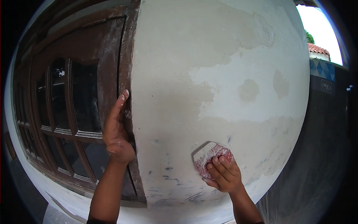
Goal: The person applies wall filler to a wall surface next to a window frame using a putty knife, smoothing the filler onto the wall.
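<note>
My left hand [118, 128] is braced against the brown wooden window frame [130, 67], beside the wall's edge. Its fingers are stretched upward, with white specks on the fingertips, and nothing is held in it. Lower right, my right hand [223, 175] presses a dusty reddish piece of sandpaper [209, 156] against the wall [167, 93]. The fingers lie over the sandpaper's lower right part, and the thumb sits at its bottom edge. White powder coats much of its face. The wall is off-white with whiter patches and dark scuffs low down.
To the left, a window [61, 97] has dark panes with dusty brown wooden bars. At right stands a dark panel [324, 123] with a blue patterned strip along its top. Beyond it, a red tiled roof [318, 48] shows under bright sky.
</note>
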Tool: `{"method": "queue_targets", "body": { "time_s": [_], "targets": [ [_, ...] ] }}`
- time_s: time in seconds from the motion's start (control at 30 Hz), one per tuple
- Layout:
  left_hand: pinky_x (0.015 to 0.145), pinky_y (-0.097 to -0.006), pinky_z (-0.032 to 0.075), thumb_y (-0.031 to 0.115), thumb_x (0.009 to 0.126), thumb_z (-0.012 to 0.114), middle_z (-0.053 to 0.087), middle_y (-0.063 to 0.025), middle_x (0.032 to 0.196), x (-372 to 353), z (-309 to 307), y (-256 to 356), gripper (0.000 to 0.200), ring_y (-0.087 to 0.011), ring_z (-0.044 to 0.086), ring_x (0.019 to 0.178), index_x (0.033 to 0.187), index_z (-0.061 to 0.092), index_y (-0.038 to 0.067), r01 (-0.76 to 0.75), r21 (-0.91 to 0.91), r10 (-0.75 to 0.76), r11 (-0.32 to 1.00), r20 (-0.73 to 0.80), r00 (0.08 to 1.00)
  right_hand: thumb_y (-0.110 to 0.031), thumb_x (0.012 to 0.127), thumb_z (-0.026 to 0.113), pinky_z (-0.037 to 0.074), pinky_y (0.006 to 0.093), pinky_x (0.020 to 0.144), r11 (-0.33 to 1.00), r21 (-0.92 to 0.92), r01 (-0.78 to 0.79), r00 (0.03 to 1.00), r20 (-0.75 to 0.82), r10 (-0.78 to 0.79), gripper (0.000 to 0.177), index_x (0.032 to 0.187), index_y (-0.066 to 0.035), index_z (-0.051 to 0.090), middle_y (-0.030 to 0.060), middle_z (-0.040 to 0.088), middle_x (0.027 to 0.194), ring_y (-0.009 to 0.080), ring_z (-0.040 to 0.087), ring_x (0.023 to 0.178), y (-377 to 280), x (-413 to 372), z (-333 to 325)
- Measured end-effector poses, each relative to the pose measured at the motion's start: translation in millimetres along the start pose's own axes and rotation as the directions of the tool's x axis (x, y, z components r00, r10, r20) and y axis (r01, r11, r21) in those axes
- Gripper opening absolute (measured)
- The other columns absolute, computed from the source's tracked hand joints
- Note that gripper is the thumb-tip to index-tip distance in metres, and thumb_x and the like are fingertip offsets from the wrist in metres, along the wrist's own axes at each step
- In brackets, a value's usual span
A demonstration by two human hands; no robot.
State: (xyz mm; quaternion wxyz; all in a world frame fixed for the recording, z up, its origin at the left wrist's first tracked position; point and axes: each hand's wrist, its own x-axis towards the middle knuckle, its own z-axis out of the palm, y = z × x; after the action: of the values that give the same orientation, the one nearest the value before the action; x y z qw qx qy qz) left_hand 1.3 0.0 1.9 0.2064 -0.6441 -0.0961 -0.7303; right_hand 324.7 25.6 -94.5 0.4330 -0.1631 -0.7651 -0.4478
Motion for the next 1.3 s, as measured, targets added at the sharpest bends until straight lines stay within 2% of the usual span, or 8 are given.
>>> {"method": "queue_targets", "body": {
  "time_s": [0.07, 0.47, 0.53, 0.7, 0.9, 0.97, 1.1, 1.3],
  "targets": [
    [0.112, -0.0432, 0.029, 0.084, 0.078, 0.016, 0.045, -0.0262, 0.138, -1.0, -1.7, 0.4, 0.115, -0.0332, 0.043, 0.131, 0.136, 0.037, -0.013, 0.008, 0.006, -0.008, 1.000, 0.004, 1.000, -0.040, 0.084, 0.067, 0.044, 0.0433, 0.099, 0.995, 0.083, -0.047, 0.998, -0.040, 0.050, 0.044, 0.118, -0.013, 0.067, 0.0050, 0.062, 0.126, 0.0221, 0.051, 0.125, -2.5, -4.0, 2.2],
    [0.113, -0.0439, 0.027, 0.083, 0.080, 0.014, 0.041, -0.0242, 0.142, -1.6, -2.3, 2.1, 0.112, -0.0323, 0.039, 0.134, 0.141, 0.031, -0.009, 0.042, 0.019, -0.043, 0.999, 0.061, 0.997, -0.042, 0.085, 0.066, 0.038, 0.0463, 0.105, 0.995, 0.038, -0.093, 0.994, -0.055, 0.095, 0.044, 0.117, -0.012, 0.067, 0.0063, 0.061, 0.126, 0.0221, 0.050, 0.126, -19.2, -11.2, 10.4],
    [0.112, -0.0433, 0.030, 0.084, 0.079, 0.016, 0.046, -0.0264, 0.137, -0.5, 0.5, 2.2, 0.115, -0.0331, 0.044, 0.131, 0.135, 0.038, -0.014, 0.017, 0.005, -0.017, 1.000, 0.003, 1.000, -0.042, 0.085, 0.066, 0.035, 0.0464, 0.107, 0.993, 0.039, -0.112, 0.992, -0.045, 0.114, 0.045, 0.119, -0.013, 0.066, 0.0059, 0.061, 0.127, 0.0216, 0.050, 0.127, -14.2, -3.7, 11.5],
    [0.112, -0.0433, 0.030, 0.083, 0.079, 0.016, 0.046, -0.0266, 0.138, -0.6, -0.1, 3.0, 0.114, -0.0332, 0.044, 0.131, 0.135, 0.038, -0.014, 0.018, 0.023, -0.019, 1.000, 0.017, 1.000, -0.041, 0.085, 0.066, 0.036, 0.0453, 0.106, 0.998, 0.031, -0.063, 0.998, -0.012, 0.064, 0.044, 0.118, -0.012, 0.066, 0.0051, 0.062, 0.126, 0.0218, 0.052, 0.125, -16.7, 2.6, 10.5],
    [0.112, -0.0432, 0.030, 0.083, 0.080, 0.017, 0.046, -0.0265, 0.137, -0.6, -0.4, 1.4, 0.113, -0.0332, 0.044, 0.131, 0.135, 0.038, -0.014, 0.008, 0.013, -0.009, 1.000, 0.015, 1.000, -0.041, 0.085, 0.066, 0.038, 0.0450, 0.105, 0.991, 0.039, -0.124, 0.988, -0.089, 0.127, 0.044, 0.117, -0.012, 0.067, 0.0060, 0.062, 0.126, 0.0221, 0.052, 0.125, -13.3, 0.5, 10.6],
    [0.112, -0.0431, 0.030, 0.083, 0.080, 0.018, 0.046, -0.0265, 0.137, -1.3, 0.0, 1.5, 0.113, -0.0332, 0.044, 0.131, 0.135, 0.038, -0.014, 0.008, 0.008, -0.008, 1.000, 0.017, 1.000, -0.041, 0.085, 0.066, 0.038, 0.0461, 0.104, 0.994, 0.018, -0.105, 0.995, 0.007, 0.105, 0.044, 0.117, -0.012, 0.067, 0.0069, 0.062, 0.126, 0.0227, 0.051, 0.125, -13.3, 2.5, 10.7],
    [0.112, -0.0431, 0.029, 0.083, 0.080, 0.021, 0.046, -0.0265, 0.138, -1.8, -0.2, 1.1, 0.113, -0.0331, 0.044, 0.131, 0.135, 0.038, -0.014, 0.018, -0.012, -0.018, 1.000, 0.008, 1.000, -0.041, 0.086, 0.065, 0.038, 0.0469, 0.104, 0.996, -0.015, -0.093, 0.992, -0.086, 0.091, 0.043, 0.118, -0.012, 0.067, 0.0072, 0.062, 0.126, 0.0231, 0.052, 0.125, -13.5, 0.0, 8.1],
    [0.112, -0.0438, 0.028, 0.082, 0.081, 0.018, 0.044, -0.0253, 0.140, -1.4, -2.7, 0.2, 0.111, -0.0328, 0.042, 0.132, 0.137, 0.036, -0.012, 0.013, 0.016, -0.014, 1.000, 0.042, 0.999, -0.040, 0.086, 0.065, 0.038, 0.0471, 0.104, 0.996, -0.007, -0.086, 0.996, -0.008, 0.086, 0.042, 0.117, -0.012, 0.067, 0.0070, 0.062, 0.126, 0.0232, 0.052, 0.125, -10.1, 7.9, 7.5]
  ]
}}
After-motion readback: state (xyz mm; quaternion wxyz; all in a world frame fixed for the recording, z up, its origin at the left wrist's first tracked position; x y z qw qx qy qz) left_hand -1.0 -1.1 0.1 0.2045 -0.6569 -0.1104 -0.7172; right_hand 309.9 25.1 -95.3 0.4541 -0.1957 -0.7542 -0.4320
